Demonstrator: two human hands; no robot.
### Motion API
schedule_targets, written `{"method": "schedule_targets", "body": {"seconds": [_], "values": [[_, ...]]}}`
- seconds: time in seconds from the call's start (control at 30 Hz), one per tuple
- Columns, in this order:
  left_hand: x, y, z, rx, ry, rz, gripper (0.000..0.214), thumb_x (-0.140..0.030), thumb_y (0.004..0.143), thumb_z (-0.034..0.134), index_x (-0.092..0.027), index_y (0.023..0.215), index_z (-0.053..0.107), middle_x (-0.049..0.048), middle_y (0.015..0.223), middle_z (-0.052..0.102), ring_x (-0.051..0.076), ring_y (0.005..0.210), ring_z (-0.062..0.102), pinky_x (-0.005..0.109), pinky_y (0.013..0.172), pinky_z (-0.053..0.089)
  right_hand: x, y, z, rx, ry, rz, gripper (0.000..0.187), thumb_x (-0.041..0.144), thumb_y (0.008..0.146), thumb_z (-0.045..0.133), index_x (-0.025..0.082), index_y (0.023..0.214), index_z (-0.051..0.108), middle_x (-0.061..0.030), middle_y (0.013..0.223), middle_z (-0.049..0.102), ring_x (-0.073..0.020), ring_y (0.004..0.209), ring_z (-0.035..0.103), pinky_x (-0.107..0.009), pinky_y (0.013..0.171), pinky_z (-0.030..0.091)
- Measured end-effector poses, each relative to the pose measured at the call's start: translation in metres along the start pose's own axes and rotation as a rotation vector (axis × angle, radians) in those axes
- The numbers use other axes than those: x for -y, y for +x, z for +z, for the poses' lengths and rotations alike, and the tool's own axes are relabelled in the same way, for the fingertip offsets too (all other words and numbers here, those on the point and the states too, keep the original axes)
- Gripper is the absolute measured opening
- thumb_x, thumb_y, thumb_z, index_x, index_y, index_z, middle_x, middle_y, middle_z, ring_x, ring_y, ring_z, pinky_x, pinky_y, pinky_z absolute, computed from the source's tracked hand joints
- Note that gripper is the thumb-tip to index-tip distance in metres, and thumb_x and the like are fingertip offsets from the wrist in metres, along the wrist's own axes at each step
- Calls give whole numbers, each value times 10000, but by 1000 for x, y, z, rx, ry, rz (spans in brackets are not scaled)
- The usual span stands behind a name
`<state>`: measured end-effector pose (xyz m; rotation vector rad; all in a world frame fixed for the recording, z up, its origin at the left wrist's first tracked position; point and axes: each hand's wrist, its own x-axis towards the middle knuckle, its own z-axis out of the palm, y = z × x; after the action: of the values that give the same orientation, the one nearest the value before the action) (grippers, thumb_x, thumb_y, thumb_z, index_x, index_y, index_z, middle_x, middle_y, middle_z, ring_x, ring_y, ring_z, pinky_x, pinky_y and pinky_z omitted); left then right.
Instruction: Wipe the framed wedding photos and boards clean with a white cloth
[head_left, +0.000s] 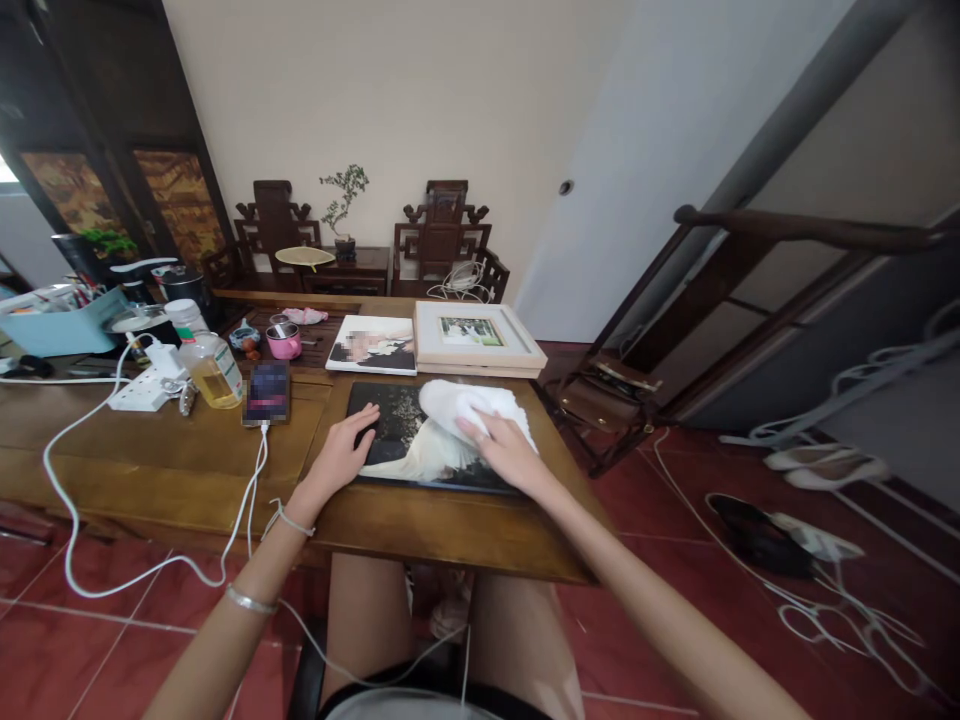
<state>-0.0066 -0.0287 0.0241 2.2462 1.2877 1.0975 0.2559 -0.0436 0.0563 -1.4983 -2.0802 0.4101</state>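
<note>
Grasping one fluffy white cloth (450,400) against one dark rectangular picture (411,440) is the right hand (504,448). The left hand (346,448), empty, touches its left end; one pink cup (283,346) stands beyond.

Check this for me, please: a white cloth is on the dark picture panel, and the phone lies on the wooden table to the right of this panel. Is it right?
Not quite: the phone lies on the wooden table to the left of the dark picture panel, as the head view shows. The white cloth is indeed on the panel.
</note>
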Motion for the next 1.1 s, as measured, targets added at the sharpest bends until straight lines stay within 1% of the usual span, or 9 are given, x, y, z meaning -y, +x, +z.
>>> {"method": "schedule_targets", "body": {"seconds": [0.1,0.23,0.33,0.4,0.5,0.73,0.83,0.93,1.1], "values": [[0,1,-1,0,2,-3,338,-245,872,448,-162,1131,647,93,1248,612,224,1231,514,445,1076,386,22,40,13,4,67,16,432,422,940,335,205,1183,620,-75,1268,597,-284,1215,497,-453,1032,344],[0,2,-2,3,-2,0,335,-235,865,458,-143,1118,656,105,1224,626,228,1229,515,440,1076,385,57,84,39,77,159,-118,416,404,938,368,194,1197,617,-67,1254,609,-258,1184,524,-362,989,381],[0,2,-3,-1,-10,2,334,-225,859,463,-145,1119,657,104,1221,628,225,1217,528,430,1070,395,72,102,50,124,184,-175,387,400,928,401,209,1173,633,-39,1254,611,-230,1173,533,-311,990,374],[0,2,-3,1,-11,6,333,-217,858,458,-158,1117,658,91,1218,632,220,1215,529,429,1071,393,71,103,49,143,192,-190,401,410,926,408,198,1191,621,-47,1267,601,-228,1182,526,-308,1002,361],[-2,3,-5,10,-19,4,332,-211,857,453,-162,1109,663,81,1203,642,217,1224,520,431,1073,390,53,90,36,139,186,-185,446,429,927,401,174,1248,576,-73,1319,556,-239,1234,477,-342,1033,327],[-7,2,-7,31,-62,-38,336,-261,823,541,-171,1127,655,80,1216,636,236,1250,495,449,1076,380,-32,51,-14,37,12,-65,414,425,931,370,184,1131,641,-84,1237,618,-283,1185,513,-418,1015,349],[-6,3,-5,26,-20,-21,332,-273,832,535,-155,1116,660,100,1221,632,238,1244,503,447,1076,380,-53,37,-25,0,-85,-25,399,397,934,358,188,1124,640,-90,1225,625,-291,1196,507,-449,1029,332],[-4,3,-4,25,11,1,323,-276,843,523,-159,1109,663,101,1219,633,235,1238,509,447,1070,389,-52,8,-24,-1,-175,-114,367,348,932,363,185,1105,643,-103,1264,596,-284,1224,485,-517,1078,250],[-2,2,-3,38,51,18,321,-289,858,506,-167,1111,660,98,1227,629,238,1245,501,452,1069,385,-14,-72,-21,32,-217,-266,287,289,907,423,189,1006,673,-140,1334,528,-273,1315,381,-560,1105,204]]}}
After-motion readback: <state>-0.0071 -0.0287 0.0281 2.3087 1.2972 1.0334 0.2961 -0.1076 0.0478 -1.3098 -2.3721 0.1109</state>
